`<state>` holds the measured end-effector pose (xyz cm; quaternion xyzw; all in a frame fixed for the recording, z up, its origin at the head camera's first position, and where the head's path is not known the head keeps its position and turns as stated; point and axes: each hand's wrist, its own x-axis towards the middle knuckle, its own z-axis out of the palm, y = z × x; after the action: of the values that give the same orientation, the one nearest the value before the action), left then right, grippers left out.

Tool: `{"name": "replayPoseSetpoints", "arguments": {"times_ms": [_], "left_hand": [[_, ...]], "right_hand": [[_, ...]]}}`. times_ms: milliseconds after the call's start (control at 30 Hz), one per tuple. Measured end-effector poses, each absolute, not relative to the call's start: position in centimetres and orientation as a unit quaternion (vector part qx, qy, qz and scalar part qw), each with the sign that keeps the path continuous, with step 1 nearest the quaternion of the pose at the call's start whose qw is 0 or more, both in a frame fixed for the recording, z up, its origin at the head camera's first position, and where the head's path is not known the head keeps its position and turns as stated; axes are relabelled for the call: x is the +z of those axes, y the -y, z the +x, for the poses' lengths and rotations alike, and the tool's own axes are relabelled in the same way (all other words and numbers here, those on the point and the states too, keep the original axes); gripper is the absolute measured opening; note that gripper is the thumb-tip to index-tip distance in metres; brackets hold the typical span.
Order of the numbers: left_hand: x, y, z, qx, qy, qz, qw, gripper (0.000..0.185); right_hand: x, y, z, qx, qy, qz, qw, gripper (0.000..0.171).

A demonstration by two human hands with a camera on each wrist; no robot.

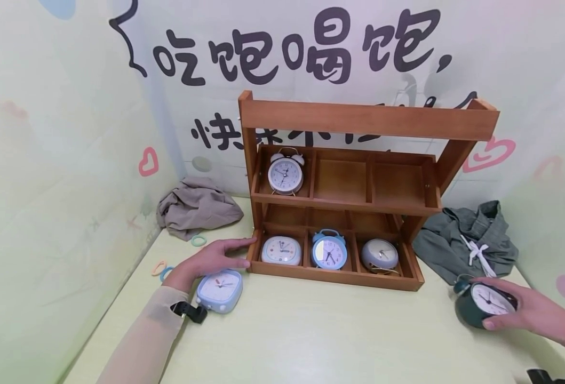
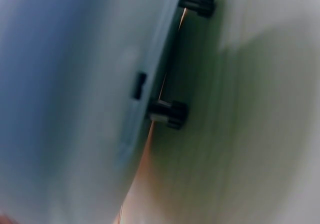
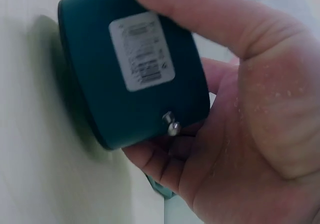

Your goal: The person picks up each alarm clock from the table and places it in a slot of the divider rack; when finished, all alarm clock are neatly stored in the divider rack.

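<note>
A wooden two-tier shelf [image 1: 359,120] stands at the back of the pale green table [image 1: 320,336]. Its top left compartment holds a white twin-bell clock [image 1: 286,173]. The lower tier holds a white square clock [image 1: 281,250], a blue twin-bell clock [image 1: 329,250] and a grey round clock [image 1: 380,254]. My left hand [image 1: 215,258] lies with straight fingers reaching the shelf's lower left corner. Just beneath its wrist, a light blue square clock [image 1: 220,289] lies on the table, and its back [image 2: 75,109] fills the left wrist view. My right hand [image 1: 527,309] grips a dark green round clock [image 1: 485,304], its fingers [image 3: 240,134] curled round the labelled back [image 3: 135,69].
A crumpled beige cloth [image 1: 198,208] lies left of the shelf and a grey-green hooded garment [image 1: 469,242] lies right of it. Hair ties [image 1: 198,241] and more rings [image 1: 159,268] sit near the table's left edge. Printed walls close in the back and both sides.
</note>
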<state>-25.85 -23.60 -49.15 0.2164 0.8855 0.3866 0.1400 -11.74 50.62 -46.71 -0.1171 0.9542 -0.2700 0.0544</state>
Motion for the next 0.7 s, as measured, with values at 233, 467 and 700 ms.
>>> {"name": "replayPoseSetpoints", "arguments": {"times_ms": [233, 467, 700], "left_hand": [[-49.0, 23.6, -25.8, 0.386, -0.886, 0.216, 0.141, 0.076], [-49.0, 23.5, -25.7, 0.379, -0.89, 0.211, 0.14, 0.077], [-49.1, 23.5, -25.7, 0.385, -0.887, 0.214, 0.14, 0.077]], "right_hand": [[-45.7, -49.4, -11.5, -0.286, -0.952, -0.105, 0.019, 0.092], [-44.9, -47.1, -11.6, -0.323, -0.938, -0.117, -0.038, 0.095], [-44.5, -44.8, -11.9, -0.325, -0.932, -0.138, -0.086, 0.1]]}}
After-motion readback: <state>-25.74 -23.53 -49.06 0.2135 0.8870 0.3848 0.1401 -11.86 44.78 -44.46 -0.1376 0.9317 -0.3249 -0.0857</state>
